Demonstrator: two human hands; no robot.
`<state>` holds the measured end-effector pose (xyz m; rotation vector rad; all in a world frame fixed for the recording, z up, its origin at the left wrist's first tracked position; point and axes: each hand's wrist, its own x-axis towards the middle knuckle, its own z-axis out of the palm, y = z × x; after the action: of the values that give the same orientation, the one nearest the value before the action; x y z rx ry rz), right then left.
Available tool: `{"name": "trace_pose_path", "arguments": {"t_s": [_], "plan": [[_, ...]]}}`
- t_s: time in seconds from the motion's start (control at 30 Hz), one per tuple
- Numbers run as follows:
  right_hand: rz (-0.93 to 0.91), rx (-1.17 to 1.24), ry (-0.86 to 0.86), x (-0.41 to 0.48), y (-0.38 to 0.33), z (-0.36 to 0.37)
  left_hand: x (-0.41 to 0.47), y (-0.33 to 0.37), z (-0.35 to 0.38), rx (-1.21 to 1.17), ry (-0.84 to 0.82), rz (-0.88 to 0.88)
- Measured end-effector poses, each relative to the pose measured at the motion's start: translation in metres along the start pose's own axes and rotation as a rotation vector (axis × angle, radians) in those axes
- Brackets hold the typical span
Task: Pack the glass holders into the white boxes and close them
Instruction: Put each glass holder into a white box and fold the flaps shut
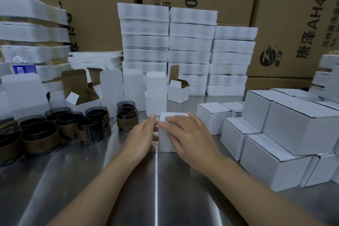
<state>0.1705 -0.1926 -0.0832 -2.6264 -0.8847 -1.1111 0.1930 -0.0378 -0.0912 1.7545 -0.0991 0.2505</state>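
A small white box (164, 144) stands on the steel table (110, 180) in the middle of the view. My left hand (142, 135) grips its left side, thumb up at the top corner. My right hand (189, 132) lies across its top and front, with fairly straight fingers pressing along the top left edge. The lid looks down. Several dark glass holders with brown sleeves (89, 131) stand in a group to the left, two of them stacked (127, 117) closest to my left hand. What is inside the box is hidden.
Open white boxes with raised lids (156, 93) stand in a row behind my hands. Closed white boxes (293, 126) are piled at the right. Stacks of flat white blanks (190, 46), a water bottle (23, 67) and brown cartons (293, 24) fill the back.
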Motion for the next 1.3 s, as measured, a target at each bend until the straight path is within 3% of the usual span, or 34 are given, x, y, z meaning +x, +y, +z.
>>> {"name": "trace_pose_path", "arguments": {"t_s": [0.17, 0.37, 0.63, 0.9, 1.03, 1.2, 1.3], "plan": [[0.236, -0.11, -0.188, 0.004, 0.021, 0.004, -0.001, -0.002, 0.002, 0.012, -0.102, -0.017], [0.394, -0.208, -0.131, 0.007, 0.035, 0.01, -0.003, -0.002, 0.002, 0.066, -0.127, 0.031], [0.514, -0.376, -0.136, 0.007, 0.05, 0.007, -0.004, -0.006, 0.0, 0.189, -0.209, 0.063], [0.574, -0.626, -0.335, 0.034, 0.052, -0.014, -0.007, -0.007, 0.002, 0.286, -0.218, 0.091], [0.574, -0.553, -0.387, 0.072, 0.064, -0.014, -0.004, -0.01, 0.002, 0.334, -0.235, 0.1], [0.748, 0.024, -0.399, 0.126, 0.092, 0.024, -0.001, -0.013, 0.002, 0.34, -0.212, 0.108], [0.864, 0.09, -0.444, 0.153, 0.116, 0.048, -0.002, -0.015, 0.001, 0.325, -0.221, 0.112]]}}
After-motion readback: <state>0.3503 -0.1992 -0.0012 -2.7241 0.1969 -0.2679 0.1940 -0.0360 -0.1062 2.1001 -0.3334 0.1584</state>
